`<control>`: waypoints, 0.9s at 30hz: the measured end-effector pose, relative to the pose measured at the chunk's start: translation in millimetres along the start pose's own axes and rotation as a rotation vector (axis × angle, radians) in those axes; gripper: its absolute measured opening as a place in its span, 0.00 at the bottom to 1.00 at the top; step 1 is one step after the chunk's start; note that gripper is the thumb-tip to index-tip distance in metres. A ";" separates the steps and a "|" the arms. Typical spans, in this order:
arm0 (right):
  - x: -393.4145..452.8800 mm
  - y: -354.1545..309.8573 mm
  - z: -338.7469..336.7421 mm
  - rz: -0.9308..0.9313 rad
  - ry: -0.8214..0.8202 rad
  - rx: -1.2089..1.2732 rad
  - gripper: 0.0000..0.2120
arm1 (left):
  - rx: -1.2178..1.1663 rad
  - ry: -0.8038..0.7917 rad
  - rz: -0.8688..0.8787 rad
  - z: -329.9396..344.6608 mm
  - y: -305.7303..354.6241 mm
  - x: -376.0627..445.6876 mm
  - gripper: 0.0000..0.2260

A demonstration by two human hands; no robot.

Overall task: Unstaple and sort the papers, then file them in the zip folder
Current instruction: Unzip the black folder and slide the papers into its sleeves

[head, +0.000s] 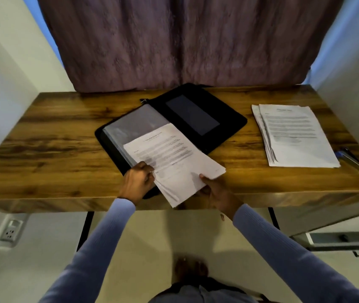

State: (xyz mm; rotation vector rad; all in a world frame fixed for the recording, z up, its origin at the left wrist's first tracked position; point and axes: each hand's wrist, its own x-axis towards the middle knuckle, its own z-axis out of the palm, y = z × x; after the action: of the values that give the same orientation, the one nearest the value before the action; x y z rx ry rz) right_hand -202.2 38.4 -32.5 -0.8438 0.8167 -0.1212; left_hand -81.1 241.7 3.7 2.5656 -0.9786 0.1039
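Two hands hold one sheet (174, 158) at centre frame: left grip (138, 179) pinches its edge, right grip (214, 189) curls under its corner, angling it toward the open folder (196, 114). Remaining stack (294, 136) waits right on the worktop (54, 138).

Glossy wood-grain table (54, 136), matt paper (296, 136)

no legible text (print blurred)

You cannot read the blurred print on the white printed sheets (174, 158). Their lower edge hides the black zip folder's (196, 110) near corner. A blue-and-black tool (349, 157) lies half hidden behind the white paper stack (294, 136).
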 end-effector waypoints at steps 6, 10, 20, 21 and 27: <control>3.2 6.9 2.7 -0.011 -0.028 -0.069 0.16 | -0.121 0.032 -0.016 7.9 -5.1 -0.9 0.05; 16.6 -1.3 33.2 0.009 0.003 0.012 0.11 | -0.137 0.052 -0.003 8.9 -4.1 -0.4 0.05; 49.6 -7.6 70.9 0.249 -0.146 0.166 0.11 | -0.303 0.127 -0.102 8.0 -4.7 2.7 0.07; 51.3 -6.5 69.4 0.244 -0.142 0.163 0.12 | -0.310 0.129 -0.098 8.9 -4.8 2.9 0.06; 63.9 -1.8 94.4 0.096 -0.034 0.117 0.10 | -0.268 0.146 -0.016 11.6 -4.1 0.9 0.10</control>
State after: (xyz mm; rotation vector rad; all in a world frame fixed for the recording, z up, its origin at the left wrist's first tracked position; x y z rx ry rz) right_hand -92.7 69.8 -32.7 -0.6941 0.8090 -0.0694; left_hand -78.6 239.5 -8.1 2.2868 -0.8549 0.1429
